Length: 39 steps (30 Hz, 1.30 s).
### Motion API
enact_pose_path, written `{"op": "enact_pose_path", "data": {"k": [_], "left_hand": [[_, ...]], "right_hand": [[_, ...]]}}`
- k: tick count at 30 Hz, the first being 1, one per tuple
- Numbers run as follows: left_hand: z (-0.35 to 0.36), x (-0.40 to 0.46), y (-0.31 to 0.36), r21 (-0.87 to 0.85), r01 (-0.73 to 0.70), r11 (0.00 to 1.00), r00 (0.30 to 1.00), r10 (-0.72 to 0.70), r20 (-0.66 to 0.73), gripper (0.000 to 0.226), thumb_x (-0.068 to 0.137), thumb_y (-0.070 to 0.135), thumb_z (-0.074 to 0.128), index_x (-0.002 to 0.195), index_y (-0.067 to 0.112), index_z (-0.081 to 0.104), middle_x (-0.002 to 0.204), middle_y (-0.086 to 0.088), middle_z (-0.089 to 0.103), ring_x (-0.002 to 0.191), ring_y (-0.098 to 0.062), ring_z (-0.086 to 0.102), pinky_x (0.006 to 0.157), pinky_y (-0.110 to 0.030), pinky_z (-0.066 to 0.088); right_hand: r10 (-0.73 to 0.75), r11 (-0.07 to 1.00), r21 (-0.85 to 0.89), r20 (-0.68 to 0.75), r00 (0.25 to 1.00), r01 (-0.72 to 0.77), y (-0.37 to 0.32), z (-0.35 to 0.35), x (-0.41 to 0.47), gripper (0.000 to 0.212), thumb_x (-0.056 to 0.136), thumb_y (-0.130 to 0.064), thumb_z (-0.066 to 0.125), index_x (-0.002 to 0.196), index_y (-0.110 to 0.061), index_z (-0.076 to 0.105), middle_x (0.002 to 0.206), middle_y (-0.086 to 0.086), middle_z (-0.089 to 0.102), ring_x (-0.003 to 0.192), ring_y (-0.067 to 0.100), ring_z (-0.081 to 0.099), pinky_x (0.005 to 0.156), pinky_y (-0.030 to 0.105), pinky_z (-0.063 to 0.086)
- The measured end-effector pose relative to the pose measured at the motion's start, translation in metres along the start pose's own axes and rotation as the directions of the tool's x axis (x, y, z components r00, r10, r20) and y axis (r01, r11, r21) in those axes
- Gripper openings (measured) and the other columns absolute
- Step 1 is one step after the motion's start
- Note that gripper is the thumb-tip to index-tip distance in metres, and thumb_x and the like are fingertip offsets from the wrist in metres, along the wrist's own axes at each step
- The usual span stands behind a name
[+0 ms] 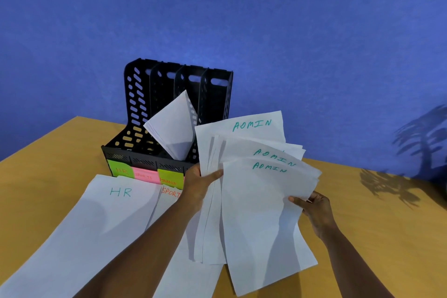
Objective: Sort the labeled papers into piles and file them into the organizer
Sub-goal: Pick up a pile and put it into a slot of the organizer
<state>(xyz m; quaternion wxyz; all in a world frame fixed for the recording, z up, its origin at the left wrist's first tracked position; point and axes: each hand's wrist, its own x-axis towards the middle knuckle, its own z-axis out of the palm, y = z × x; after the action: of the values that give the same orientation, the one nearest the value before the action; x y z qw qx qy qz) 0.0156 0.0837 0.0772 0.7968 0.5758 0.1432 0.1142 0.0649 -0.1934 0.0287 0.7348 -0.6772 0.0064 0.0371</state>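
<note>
I hold a fanned stack of white papers marked ADMIN (256, 191) above the table. My left hand (199, 186) grips its left edge, thumb across the front. My right hand (314, 208) pinches the right edge of the front sheet. Behind stands the black organizer (169, 113) with several slots and sticky labels HR, SPORTS and FINANCE on its front. A white stack of papers (173, 128) leans in the third slot. An HR pile (96, 225) lies flat at the left, and a SPORTS pile (169, 195) beside it is partly hidden by my left arm.
The wooden table (375, 237) stretches to the right of the papers, with a plant's shadow (387, 184) on its far right part. A blue wall (242, 19) rises behind the organizer.
</note>
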Motion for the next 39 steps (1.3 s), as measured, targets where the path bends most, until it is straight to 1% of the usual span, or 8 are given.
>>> {"op": "enact_pose_path", "data": {"k": [2,4,7,9,13,17,21,39], "left_hand": [[0.001,0.001,-0.001,-0.035,0.021,0.999,1.0,-0.021,0.001,0.018,0.081,-0.001,0.066,0.082,0.017,0.067,0.072,0.007,0.072,0.065,-0.004,0.069,0.068,-0.022,0.056],[0.002,0.001,-0.002,-0.067,0.04,0.997,0.999,-0.039,0.006,0.011,0.086,0.009,0.061,0.083,0.016,0.069,0.085,0.001,0.07,0.086,-0.015,0.067,0.091,-0.034,0.051],[0.002,0.003,-0.004,-0.092,0.049,0.994,0.999,-0.048,0.015,0.013,0.089,0.014,0.058,0.084,0.016,0.07,0.082,0.006,0.073,0.106,-0.024,0.058,0.105,-0.041,0.041],[0.001,0.003,-0.004,-0.102,0.051,0.993,0.999,-0.05,0.02,0.014,0.09,0.011,0.056,0.088,0.015,0.069,0.076,0.011,0.074,0.103,-0.025,0.059,0.105,-0.04,0.041],[0.003,0.002,-0.002,-0.066,0.013,0.998,1.0,-0.012,0.014,0.02,0.087,-0.001,0.056,0.105,0.0,0.065,0.072,0.012,0.071,0.074,-0.011,0.066,0.08,-0.027,0.054],[0.008,0.001,-0.002,-0.03,0.007,1.0,0.999,-0.009,-0.046,0.023,0.08,-0.007,0.063,0.08,0.016,0.066,0.056,0.012,0.071,0.05,0.0,0.065,0.047,-0.015,0.053],[0.012,-0.001,0.0,-0.066,-0.018,0.998,0.986,0.007,-0.166,0.016,0.079,-0.006,0.066,0.084,0.009,0.063,0.073,0.002,0.064,0.065,-0.012,0.06,0.051,-0.014,0.054],[0.009,0.003,-0.002,-0.075,-0.027,0.997,0.982,0.013,-0.186,0.028,0.094,0.021,0.052,0.117,0.008,0.06,0.086,0.009,0.063,0.085,-0.013,0.059,0.074,-0.02,0.047]], "right_hand": [[0.005,1.0,0.015,-0.02,1.0,-0.005,0.001,0.0,0.003,0.011,0.057,-0.018,0.086,0.06,-0.023,0.076,0.067,-0.009,0.075,0.078,0.022,0.069,0.06,0.023,0.057],[-0.02,0.999,-0.027,-0.069,0.997,0.018,0.002,-0.003,0.006,0.027,0.072,0.0,0.073,0.059,-0.023,0.076,0.065,-0.011,0.074,0.084,0.026,0.065,0.065,0.027,0.055],[0.001,1.0,0.001,-0.043,0.999,-0.001,0.003,-0.009,0.001,0.032,0.042,-0.042,0.089,0.064,-0.022,0.076,0.067,-0.009,0.075,0.073,0.015,0.071,0.057,0.022,0.056],[0.014,1.0,0.001,-0.072,0.997,-0.014,0.003,-0.013,0.0,0.058,0.027,-0.052,0.089,0.072,-0.017,0.077,0.068,-0.008,0.075,0.065,0.008,0.071,0.053,0.019,0.056],[0.05,0.999,-0.006,-0.043,0.998,-0.051,0.005,-0.015,-0.003,0.016,0.068,-0.011,0.079,0.083,-0.009,0.073,0.07,-0.008,0.075,0.082,0.021,0.07,0.06,0.02,0.056],[0.026,0.999,-0.024,-0.013,1.0,-0.026,0.002,-0.004,-0.006,0.033,0.046,-0.032,0.09,0.071,-0.015,0.075,0.073,-0.001,0.076,0.062,0.009,0.071,0.053,0.017,0.054],[-0.041,0.998,-0.042,-0.095,0.995,0.037,0.003,-0.001,-0.003,0.017,0.076,0.007,0.068,0.073,-0.01,0.069,0.059,-0.012,0.072,0.053,-0.001,0.066,0.051,0.012,0.052],[0.063,0.98,0.197,-0.208,0.976,-0.022,0.002,-0.05,-0.009,0.022,0.076,0.004,0.065,0.07,-0.017,0.07,0.062,-0.013,0.073,0.055,0.0,0.068,0.049,0.013,0.054]]}}
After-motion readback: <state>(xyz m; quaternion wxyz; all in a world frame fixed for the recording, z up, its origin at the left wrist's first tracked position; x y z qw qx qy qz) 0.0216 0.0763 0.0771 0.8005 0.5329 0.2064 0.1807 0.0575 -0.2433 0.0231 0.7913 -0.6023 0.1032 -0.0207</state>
